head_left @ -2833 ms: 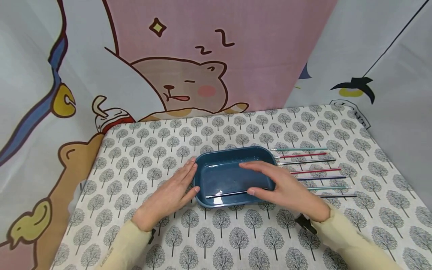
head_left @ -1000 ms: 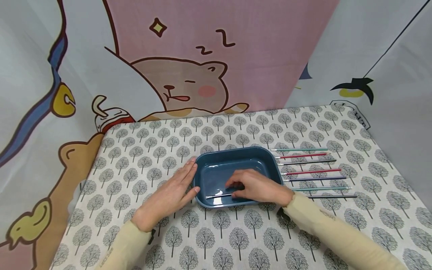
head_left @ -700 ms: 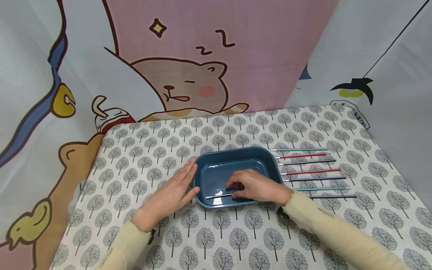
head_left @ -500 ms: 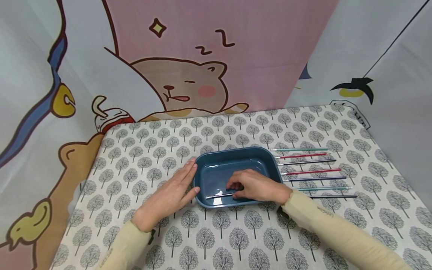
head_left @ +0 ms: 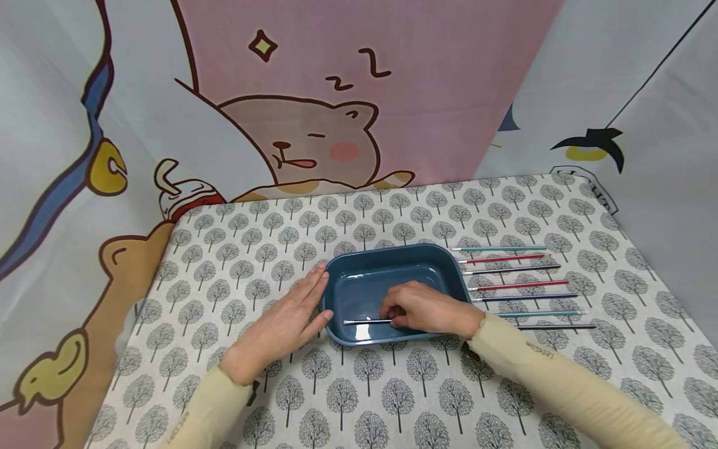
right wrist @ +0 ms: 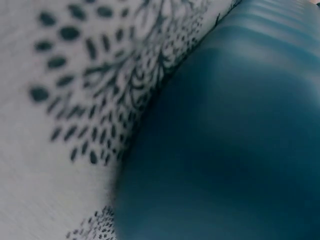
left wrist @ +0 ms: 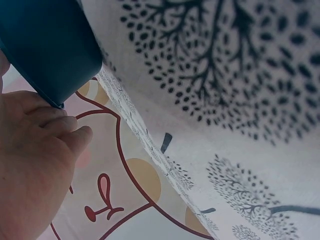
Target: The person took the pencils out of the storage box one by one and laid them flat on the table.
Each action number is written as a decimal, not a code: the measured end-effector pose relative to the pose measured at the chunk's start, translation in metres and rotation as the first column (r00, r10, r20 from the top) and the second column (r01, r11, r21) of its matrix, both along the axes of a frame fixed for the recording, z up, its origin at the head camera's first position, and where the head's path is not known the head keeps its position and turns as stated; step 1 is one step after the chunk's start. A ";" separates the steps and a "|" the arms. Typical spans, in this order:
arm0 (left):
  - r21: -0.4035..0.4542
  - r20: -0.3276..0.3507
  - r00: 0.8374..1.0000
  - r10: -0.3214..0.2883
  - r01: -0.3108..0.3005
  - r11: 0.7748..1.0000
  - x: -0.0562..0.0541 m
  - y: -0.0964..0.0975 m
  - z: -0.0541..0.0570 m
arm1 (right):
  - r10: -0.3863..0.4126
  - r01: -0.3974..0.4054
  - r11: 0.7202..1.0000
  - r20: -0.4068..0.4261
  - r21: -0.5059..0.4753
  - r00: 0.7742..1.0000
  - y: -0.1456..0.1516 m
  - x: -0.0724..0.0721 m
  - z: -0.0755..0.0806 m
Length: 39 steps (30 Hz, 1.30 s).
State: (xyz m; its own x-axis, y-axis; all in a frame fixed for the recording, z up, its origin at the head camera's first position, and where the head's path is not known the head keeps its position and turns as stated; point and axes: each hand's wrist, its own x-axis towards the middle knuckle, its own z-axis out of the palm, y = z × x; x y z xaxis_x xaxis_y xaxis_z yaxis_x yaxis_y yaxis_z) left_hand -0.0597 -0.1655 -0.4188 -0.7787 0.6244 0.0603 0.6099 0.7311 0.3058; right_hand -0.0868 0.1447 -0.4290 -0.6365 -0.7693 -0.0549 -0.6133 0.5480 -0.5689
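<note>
A blue rectangular dish with rounded corners sits on the table. Inside, along its near side, is a dark pencil with a pale left end. My right hand reaches over the dish's right rim and pinches this pencil between thumb and curled fingers, which hide its right part. At the left rim, my left hand rests with straight fingers on the dish's edge, thumb toward the near corner. The left wrist view shows the left fingers against the dish's rim. Only the dish wall and cloth fill the right wrist view.
Right of the dish, several pencils lie roughly parallel on the tree-print tablecloth: green, red, blue and black among them. My right forearm passes just in front of the nearest ones. A cartoon curtain hangs behind the table.
My right hand has moved left and down into the dish, and its fingers have closed on the pencil. The pencil's left end has just shifted slightly away from the near wall. My left hand stays still.
</note>
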 end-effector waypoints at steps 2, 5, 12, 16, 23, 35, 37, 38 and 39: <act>0.000 -0.002 1.000 0.000 0.000 1.000 0.000 0.000 0.000 | 0.004 -0.004 1.000 0.003 -0.005 1.000 0.000 0.000 0.000; 0.002 -0.003 1.000 -0.002 0.002 1.000 0.000 0.000 0.000 | 0.012 -0.012 1.000 0.000 -0.013 1.000 0.001 0.000 0.000; -0.003 0.000 1.000 0.001 -0.001 1.000 0.000 0.001 0.001 | 0.010 -0.010 1.000 -0.001 -0.013 1.000 0.001 0.001 0.000; -0.004 0.003 1.000 0.005 -0.005 1.000 0.000 0.001 0.001 | -0.007 0.007 1.000 -0.011 -0.026 1.000 0.002 0.001 0.001; -0.005 -0.002 1.000 0.007 -0.007 1.000 0.000 0.001 0.001 | -0.048 0.046 0.997 -0.022 -0.062 0.999 0.004 0.002 0.006; -0.006 0.015 1.000 0.013 -0.013 1.000 0.001 0.001 0.001 | -0.089 0.086 0.989 -0.019 -0.119 0.996 0.009 0.001 0.017; -0.008 0.013 1.000 0.013 -0.013 1.000 0.001 0.001 0.001 | -0.097 0.094 0.988 -0.019 -0.121 0.995 0.010 0.001 0.019; -0.007 0.011 1.000 0.013 -0.013 1.000 0.001 0.001 0.001 | -0.102 0.099 0.987 -0.016 -0.123 0.995 0.010 0.001 0.021; -0.008 0.010 1.000 0.013 -0.013 1.000 0.001 0.001 0.001 | -0.108 0.106 0.987 -0.015 -0.124 0.994 0.011 0.001 0.022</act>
